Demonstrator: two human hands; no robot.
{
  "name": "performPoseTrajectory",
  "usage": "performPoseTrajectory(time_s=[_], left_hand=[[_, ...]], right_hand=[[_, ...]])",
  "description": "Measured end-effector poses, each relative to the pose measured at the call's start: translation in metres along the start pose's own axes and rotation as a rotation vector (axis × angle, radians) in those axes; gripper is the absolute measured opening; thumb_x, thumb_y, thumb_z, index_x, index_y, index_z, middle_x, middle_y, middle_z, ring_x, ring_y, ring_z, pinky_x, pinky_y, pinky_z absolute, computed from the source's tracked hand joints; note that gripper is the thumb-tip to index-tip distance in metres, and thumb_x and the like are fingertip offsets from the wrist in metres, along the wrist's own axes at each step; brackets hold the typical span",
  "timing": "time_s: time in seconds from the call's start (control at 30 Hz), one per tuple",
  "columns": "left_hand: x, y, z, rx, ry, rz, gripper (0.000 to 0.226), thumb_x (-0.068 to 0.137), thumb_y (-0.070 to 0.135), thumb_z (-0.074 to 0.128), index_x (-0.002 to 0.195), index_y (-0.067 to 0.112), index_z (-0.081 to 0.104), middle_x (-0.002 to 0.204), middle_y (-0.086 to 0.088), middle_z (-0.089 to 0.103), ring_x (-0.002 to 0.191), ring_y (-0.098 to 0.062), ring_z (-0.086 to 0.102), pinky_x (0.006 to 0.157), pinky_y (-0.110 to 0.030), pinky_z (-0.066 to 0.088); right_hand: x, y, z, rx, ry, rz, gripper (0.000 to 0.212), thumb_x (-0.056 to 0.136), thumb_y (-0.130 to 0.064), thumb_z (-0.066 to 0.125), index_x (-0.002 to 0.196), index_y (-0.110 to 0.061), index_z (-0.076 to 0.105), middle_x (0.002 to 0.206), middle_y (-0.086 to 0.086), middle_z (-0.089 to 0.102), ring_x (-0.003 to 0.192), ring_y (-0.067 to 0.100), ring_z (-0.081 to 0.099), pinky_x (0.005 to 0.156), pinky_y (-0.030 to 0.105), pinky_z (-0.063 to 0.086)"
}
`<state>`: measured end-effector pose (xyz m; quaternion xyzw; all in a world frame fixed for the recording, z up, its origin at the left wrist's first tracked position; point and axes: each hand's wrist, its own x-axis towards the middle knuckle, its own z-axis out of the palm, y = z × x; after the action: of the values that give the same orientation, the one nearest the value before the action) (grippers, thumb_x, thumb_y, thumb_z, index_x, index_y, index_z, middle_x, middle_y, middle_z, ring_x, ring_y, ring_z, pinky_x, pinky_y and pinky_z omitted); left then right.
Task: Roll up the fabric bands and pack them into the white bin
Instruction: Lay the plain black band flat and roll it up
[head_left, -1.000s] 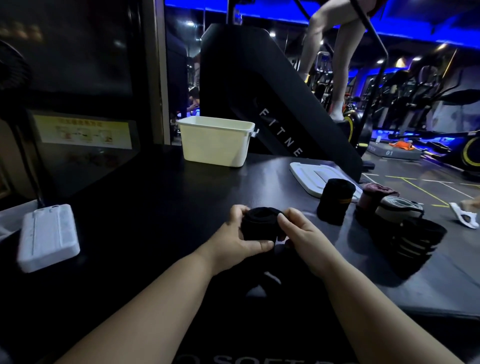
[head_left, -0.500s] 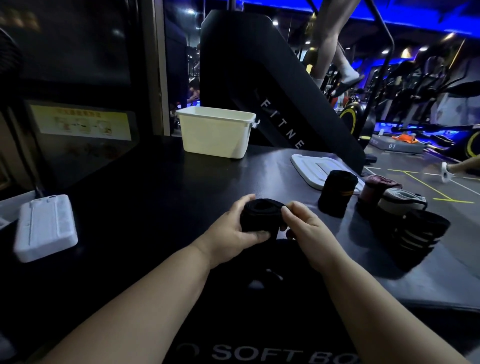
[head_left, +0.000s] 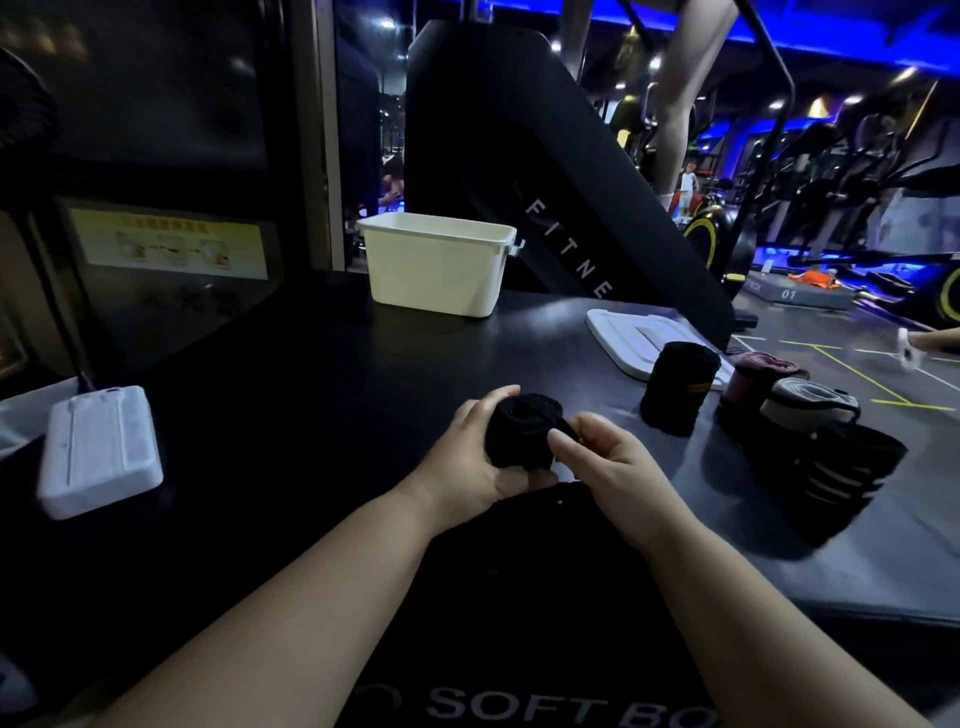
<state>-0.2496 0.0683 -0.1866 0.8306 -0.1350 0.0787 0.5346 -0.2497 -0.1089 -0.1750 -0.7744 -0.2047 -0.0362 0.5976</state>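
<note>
Both hands grip a black band roll (head_left: 522, 431): left hand (head_left: 470, 457) cups it steady, right hand (head_left: 605, 460) probably pinches its tail (winding tight); white bin (head_left: 435, 270) waits far.

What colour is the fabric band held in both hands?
The fabric band is black, best seen in the head view.

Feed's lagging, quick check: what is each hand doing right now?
Left hand: gripping the black fabric band roll.
Right hand: pinching the same roll at its right edge.
</note>
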Motion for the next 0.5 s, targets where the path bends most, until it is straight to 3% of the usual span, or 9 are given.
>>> performPoseTrajectory(time_s=[0.1, 0.2, 0.33, 0.5], left_hand=[[-0.002, 0.003, -0.008, -0.105, -0.164, -0.014, 0.075, 0.065, 0.032, 0.085, 0.125, 0.047, 0.043, 0.136, 0.009, 0.039, 0.121, 0.001, 0.045, 0.099, -0.017, 0.038], [-0.003, 0.004, -0.012, -0.328, -0.269, -0.095, 0.069, 0.073, 0.024, 0.077, 0.131, 0.036, 0.042, 0.129, 0.006, 0.053, 0.115, -0.001, 0.056, 0.095, -0.023, 0.048], [-0.002, 0.001, -0.011, -0.344, -0.227, -0.083, 0.056, 0.086, 0.005, 0.07, 0.132, 0.024, 0.043, 0.114, 0.006, 0.062, 0.095, 0.006, 0.063, 0.085, -0.02, 0.05], [-0.001, -0.003, -0.003, -0.305, -0.111, -0.048, 0.059, 0.077, 0.021, 0.077, 0.125, 0.038, 0.047, 0.116, 0.009, 0.063, 0.107, -0.001, 0.062, 0.098, -0.028, 0.049]], right_hand=[[0.001, 0.003, -0.001, 0.033, 0.019, 0.022, 0.024, 0.093, -0.023, 0.062, 0.072, -0.017, 0.052, 0.066, -0.006, 0.041, 0.061, 0.007, 0.038, 0.056, 0.022, 0.033], [0.002, 0.004, -0.003, 0.042, -0.002, 0.044, 0.025, 0.093, -0.026, 0.063, 0.08, -0.005, 0.054, 0.07, 0.001, 0.041, 0.061, 0.011, 0.037, 0.055, 0.025, 0.032], [0.002, 0.003, -0.002, 0.047, 0.005, 0.023, 0.038, 0.089, -0.033, 0.064, 0.089, 0.004, 0.052, 0.074, 0.005, 0.04, 0.065, 0.017, 0.036, 0.057, 0.029, 0.031], [0.002, 0.007, -0.002, 0.032, 0.036, -0.03, 0.032, 0.094, -0.02, 0.062, 0.088, 0.009, 0.051, 0.073, 0.005, 0.038, 0.068, 0.018, 0.035, 0.06, 0.029, 0.03]])
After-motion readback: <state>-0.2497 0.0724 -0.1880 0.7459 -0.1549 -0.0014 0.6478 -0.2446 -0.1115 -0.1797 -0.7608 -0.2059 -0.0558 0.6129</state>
